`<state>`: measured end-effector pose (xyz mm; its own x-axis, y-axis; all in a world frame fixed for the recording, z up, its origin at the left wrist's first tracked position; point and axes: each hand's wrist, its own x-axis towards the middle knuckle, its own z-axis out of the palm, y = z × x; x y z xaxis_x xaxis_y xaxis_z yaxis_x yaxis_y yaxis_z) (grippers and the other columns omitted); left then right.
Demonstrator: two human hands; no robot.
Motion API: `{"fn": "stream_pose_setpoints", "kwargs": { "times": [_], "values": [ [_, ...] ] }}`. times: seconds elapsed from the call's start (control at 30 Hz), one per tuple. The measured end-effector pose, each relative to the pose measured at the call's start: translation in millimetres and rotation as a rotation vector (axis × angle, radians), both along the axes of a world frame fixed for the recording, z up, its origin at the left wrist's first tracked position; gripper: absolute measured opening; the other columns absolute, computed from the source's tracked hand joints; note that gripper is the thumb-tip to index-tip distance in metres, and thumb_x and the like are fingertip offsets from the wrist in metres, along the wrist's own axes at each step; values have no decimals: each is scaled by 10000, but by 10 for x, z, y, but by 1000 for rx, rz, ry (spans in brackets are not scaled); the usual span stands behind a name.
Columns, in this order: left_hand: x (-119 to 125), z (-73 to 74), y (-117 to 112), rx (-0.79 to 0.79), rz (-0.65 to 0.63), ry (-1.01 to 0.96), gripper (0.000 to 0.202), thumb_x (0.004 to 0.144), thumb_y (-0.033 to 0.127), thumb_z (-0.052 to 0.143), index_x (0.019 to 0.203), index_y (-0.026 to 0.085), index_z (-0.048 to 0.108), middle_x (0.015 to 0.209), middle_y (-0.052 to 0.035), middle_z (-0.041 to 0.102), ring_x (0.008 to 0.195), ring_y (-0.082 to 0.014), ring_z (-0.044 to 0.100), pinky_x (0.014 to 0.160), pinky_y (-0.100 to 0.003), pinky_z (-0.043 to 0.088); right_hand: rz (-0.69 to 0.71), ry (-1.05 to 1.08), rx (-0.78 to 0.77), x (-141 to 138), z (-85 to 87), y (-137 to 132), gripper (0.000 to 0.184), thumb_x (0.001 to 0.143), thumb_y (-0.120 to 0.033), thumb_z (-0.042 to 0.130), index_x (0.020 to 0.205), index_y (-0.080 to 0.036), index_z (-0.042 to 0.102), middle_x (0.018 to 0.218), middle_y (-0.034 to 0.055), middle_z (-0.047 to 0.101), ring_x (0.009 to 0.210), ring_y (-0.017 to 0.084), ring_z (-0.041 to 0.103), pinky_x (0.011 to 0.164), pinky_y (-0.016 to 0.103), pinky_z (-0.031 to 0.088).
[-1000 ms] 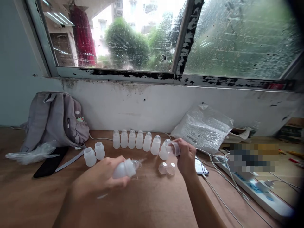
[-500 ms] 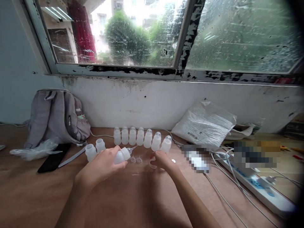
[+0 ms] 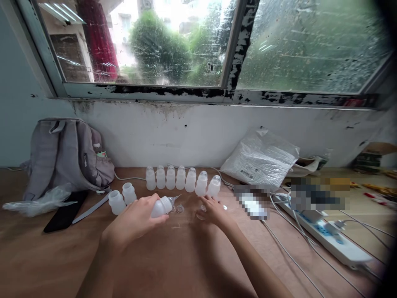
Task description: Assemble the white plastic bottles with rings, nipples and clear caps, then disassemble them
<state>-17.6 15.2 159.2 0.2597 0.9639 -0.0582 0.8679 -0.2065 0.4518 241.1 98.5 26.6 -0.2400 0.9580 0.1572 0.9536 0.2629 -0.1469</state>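
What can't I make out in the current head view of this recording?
All in the head view:
Held bottle: left hand hides its base.
Clear piece: right hand partly covers it; grip unclear.
Device: pixelation hides its details.
Items beyond the power strip: pixelated.
Right forearm: cut off by the bottom edge.

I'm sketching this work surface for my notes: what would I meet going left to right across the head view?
Grey backpack → two open white bottles → left hand → the tilted bottle it holds → right hand → silvery plastic bag → white power strip.
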Motion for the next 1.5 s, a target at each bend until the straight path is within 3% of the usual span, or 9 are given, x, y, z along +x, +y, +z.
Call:
{"fn": "stream_pose_setpoints", "kwargs": {
  "times": [0.13, 0.27, 0.7, 0.83, 0.9, 1.0, 1.1, 1.3, 1.5],
  "values": [
    [-10, -4, 12, -3, -5, -9, 223, 745, 432, 452, 783, 216, 492, 794, -30, 606, 697, -196, 567, 543, -253, 333, -155, -2, 203, 52, -104, -222, 537, 761, -499, 442, 1249, -285, 381, 1201, 125, 457, 1097, 322, 399, 800, 494, 339],
    [-47, -23, 6, 4, -3, -26, 260, 734, 470, 457, 776, 215, 487, 807, -32, 610, 711, -208, 570, 549, -256, 336, -98, -85, 362, 86, -349, -397, 557, 780, -477, 431, 1301, -322, 309, 1329, 117, 328, 1212, 344, 265, 885, 557, 243],
    [-53, -15, -25, 3, -17, -25, 300, 723, 503, 455, 749, 204, 476, 790, -36, 594, 689, -205, 561, 534, -258, 335, -24, -94, 340, 198, -516, -411, 522, 792, -408, 432, 1297, -319, 329, 1370, 106, 290, 1236, 336, 242, 916, 586, 203],
    [-49, -53, -14, 23, -62, 9, 321, 725, 521, 444, 751, 206, 502, 762, -17, 595, 687, -196, 551, 554, -256, 339, 2, 156, 384, -8, -274, -530, 480, 807, -379, 427, 1271, -277, 363, 1346, 123, 320, 1244, 338, 228, 938, 600, 149],
    [-35, -50, -14, 33, -67, 17, 317, 723, 520, 453, 746, 210, 510, 755, -8, 597, 688, -186, 549, 565, -251, 345, 81, 418, 334, -214, -34, -608, 465, 816, -382, 422, 1255, -238, 368, 1279, 133, 393, 1178, 296, 344, 942, 507, 255],
    [7, -8, -30, 68, -58, -2, 325, 740, 524, 432, 762, 209, 506, 786, -8, 594, 732, -189, 554, 586, -250, 359, 181, 848, -7, -576, 368, -658, 383, 834, -416, 388, 1155, -213, 438, 936, 78, 560, 744, 177, 554, 655, 307, 452],
    [58, 42, -62, 90, -33, -35, 317, 777, 497, 385, 814, 206, 504, 826, -21, 586, 762, -199, 564, 596, -263, 380, 226, 1082, -161, -889, 658, -612, 324, 804, -452, 442, 964, -181, 518, 648, -19, 490, 542, 108, 452, 503, 219, 383],
    [138, 80, -90, 86, -77, -106, 272, 780, 415, 411, 912, 203, 520, 901, -39, 586, 808, -199, 565, 675, -280, 411, 170, 1335, -149, -1149, 795, -536, 303, 764, -461, 498, 686, -170, 462, 551, -56, 368, 493, 74, 334, 432, 182, 274],
    [317, -35, 58, -13, -205, -364, 256, 765, 369, 439, 917, 177, 513, 833, -14, 590, 718, -153, 541, 615, -236, 410, 165, 1325, 11, -967, 869, -530, 309, 742, -395, 542, 597, -179, 376, 529, -65, 325, 484, 67, 300, 431, 185, 252]
  ]
}}
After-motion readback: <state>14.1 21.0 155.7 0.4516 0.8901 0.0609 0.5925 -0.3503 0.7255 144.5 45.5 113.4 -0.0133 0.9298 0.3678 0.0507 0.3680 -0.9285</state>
